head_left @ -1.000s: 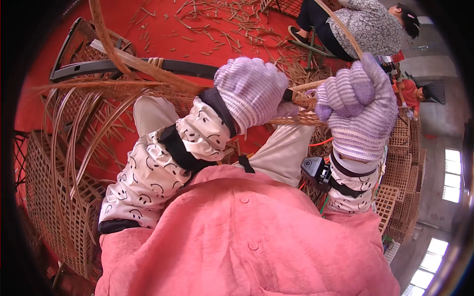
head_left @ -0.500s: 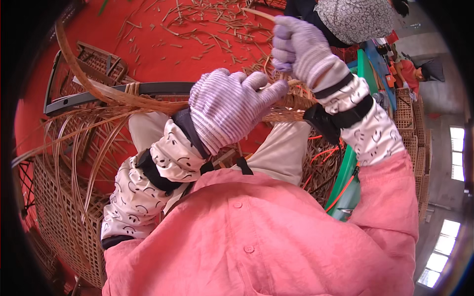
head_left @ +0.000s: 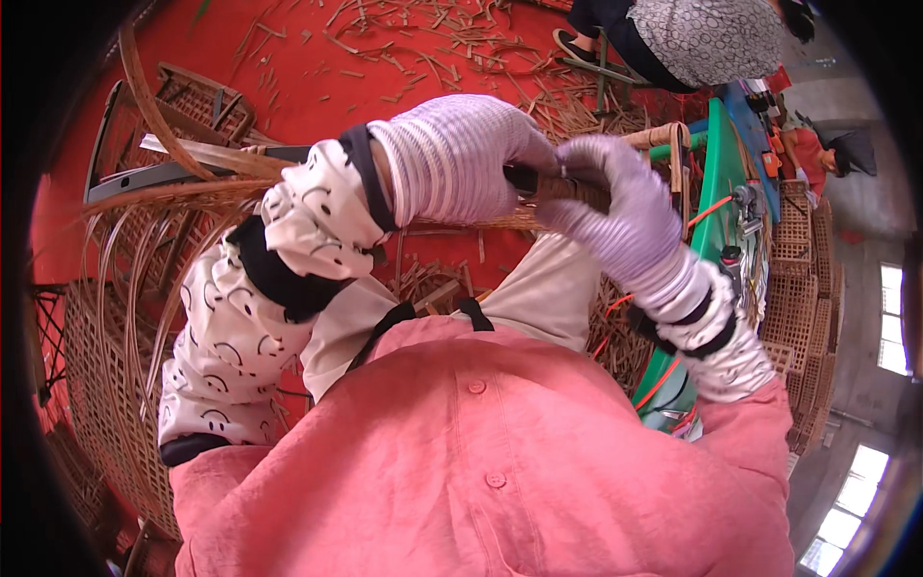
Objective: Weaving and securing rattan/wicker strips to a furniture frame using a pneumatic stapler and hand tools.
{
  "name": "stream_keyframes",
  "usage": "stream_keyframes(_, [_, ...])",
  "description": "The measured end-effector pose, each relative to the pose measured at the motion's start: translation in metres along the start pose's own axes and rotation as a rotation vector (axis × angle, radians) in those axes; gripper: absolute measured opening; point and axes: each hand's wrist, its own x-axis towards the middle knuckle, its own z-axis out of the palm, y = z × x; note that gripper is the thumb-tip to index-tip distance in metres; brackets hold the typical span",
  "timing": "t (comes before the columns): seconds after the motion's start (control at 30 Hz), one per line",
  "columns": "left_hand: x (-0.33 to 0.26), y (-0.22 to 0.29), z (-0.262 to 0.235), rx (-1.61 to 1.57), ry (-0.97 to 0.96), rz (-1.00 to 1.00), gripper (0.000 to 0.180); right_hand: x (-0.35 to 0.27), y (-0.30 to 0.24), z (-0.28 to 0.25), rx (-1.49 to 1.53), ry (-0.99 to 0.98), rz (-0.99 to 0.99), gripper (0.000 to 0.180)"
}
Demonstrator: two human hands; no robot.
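A dark curved bar [head_left: 522,179] runs across in front of my lap, and brown rattan-like strip is wound round part of it [head_left: 567,189]. My left hand [head_left: 457,159], in a striped lilac glove, is closed over the bar, its fingertips mostly hidden. My right hand [head_left: 625,207], gloved alike, curls thumb and fingers round the wound section just beside it. Long pale strips [head_left: 212,157] and a woven brown edge [head_left: 192,192] stretch away to the left under my left forearm. Farther right, a wrapped corner of the frame [head_left: 681,144] shows.
Strip offcuts [head_left: 423,58] litter the red floor. At left stands a woven openwork basket [head_left: 106,385]. On the right are a green bench edge [head_left: 713,154], orange cords [head_left: 710,212] and stacked woven baskets [head_left: 793,231]. A person in a patterned garment [head_left: 707,38] is at top right.
My right hand has come down from its raised position, where it held a strip's end, to the bar beside my left hand. My left hand has shifted slightly and turned over the bar.
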Motion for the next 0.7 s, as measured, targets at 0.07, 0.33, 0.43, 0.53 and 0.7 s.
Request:
stream_keyframes(0.07, [-0.004, 0.001, -0.001, -0.07, -0.019, -0.001, 0.03, -0.009, 0.003, 0.014, 0.024, 0.01, -0.041, 0.047])
stream_keyframes(0.33, [-0.03, 0.012, 0.018, -0.38, 0.78, 0.066, 0.016, -0.001, 0.005, 0.016, -0.046, 0.145, -0.199, 0.027])
stream_keyframes(0.43, [-0.059, 0.015, 0.046, -0.248, 0.76, 0.276, 0.012, 0.005, 0.004, 0.012, 0.024, 0.076, -0.135, 0.023])
stream_keyframes(0.53, [-0.053, 0.011, 0.088, -0.174, 0.792, -0.02, 0.012, 0.011, 0.007, 0.005, 0.285, -0.03, 0.115, 0.023])
stream_keyframes(0.7, [-0.034, -0.008, 0.109, -0.32, 0.62, -0.077, 0.023, 0.02, 0.004, -0.002, 0.318, -0.151, 0.184, 0.024])
